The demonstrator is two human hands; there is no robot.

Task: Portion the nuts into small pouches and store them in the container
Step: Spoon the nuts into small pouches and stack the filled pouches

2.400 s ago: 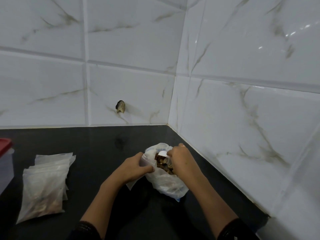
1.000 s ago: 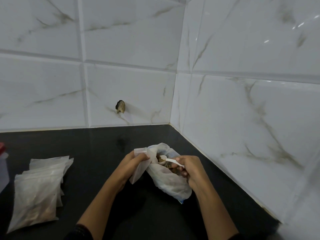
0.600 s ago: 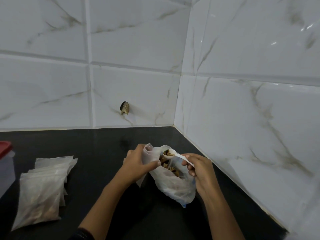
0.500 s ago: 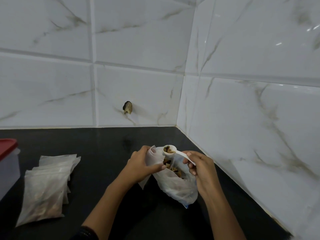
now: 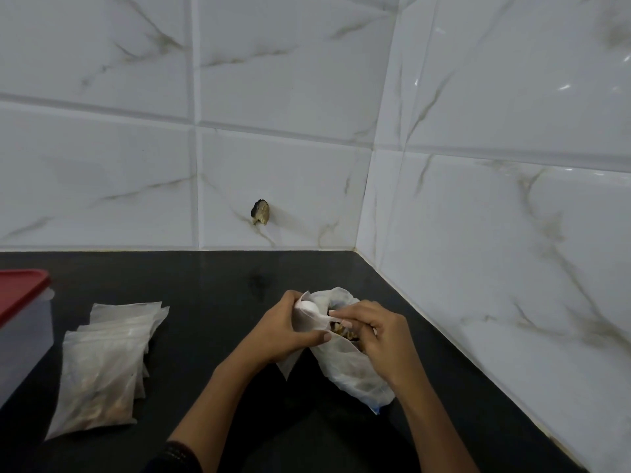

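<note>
One spoon (image 5: 311,309) has tipped into one pouch (image 5: 289,364).

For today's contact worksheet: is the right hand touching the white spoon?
Touching. The head view shows the right hand pinching the handle of the white spoon, while the left hand grips the small pouch.

Black counter (image 5: 211,295) carries stacked pouches (image 5: 102,367), red-lidded container (image 5: 24,336) and nut bag (image 5: 355,373).

Your picture is a bit dim and soft. Small bright glints shine on the right wall tiles (image 5: 512,97). The black desk (image 5: 205,285) looks very dark near you. Tile lines bend toward the edges.
</note>
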